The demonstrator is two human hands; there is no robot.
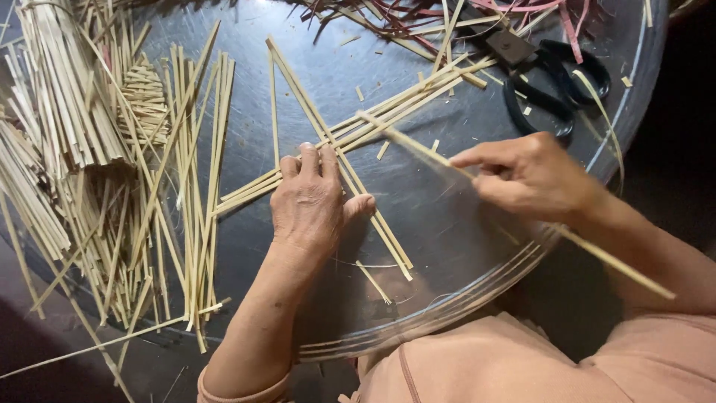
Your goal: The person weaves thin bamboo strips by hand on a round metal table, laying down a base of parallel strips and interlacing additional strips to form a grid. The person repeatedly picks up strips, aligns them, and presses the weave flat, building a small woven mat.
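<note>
Left hand [309, 198] presses flat, fingers together, on crossed pale bamboo strips [335, 138]; right hand [526, 175] apparently pinches one long pale bamboo strip [418, 145].

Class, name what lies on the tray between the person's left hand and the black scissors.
Head view: crossed bamboo strips lie between the left hand and scissors.

On the round desk [447, 216], the left hand [309, 201] presses on crossed strips [350, 142] in the middle, the pile of strips [97, 149] lies to its left, and the scissors [556, 82] lie behind the right hand [526, 175].
</note>
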